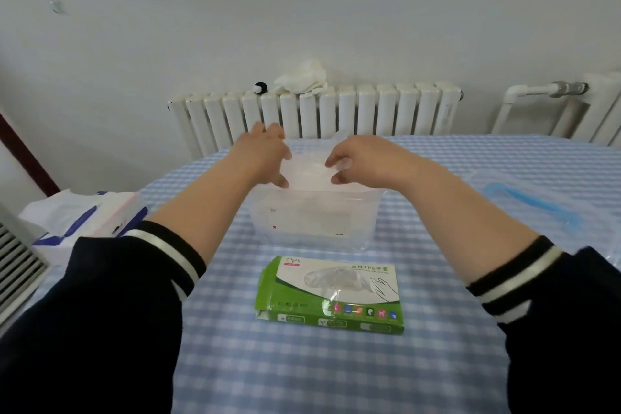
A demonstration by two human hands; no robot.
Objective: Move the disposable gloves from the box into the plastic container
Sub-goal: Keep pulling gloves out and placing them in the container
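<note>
Disposable gloves, a floppy translucent stack, sit pinched between the curled fingers of my left hand and my right hand, right over the open mouth of the clear plastic container. Nearer me, the green glove box lies flat on the blue-checked desk. A tissue pack sits off to my left.
</note>
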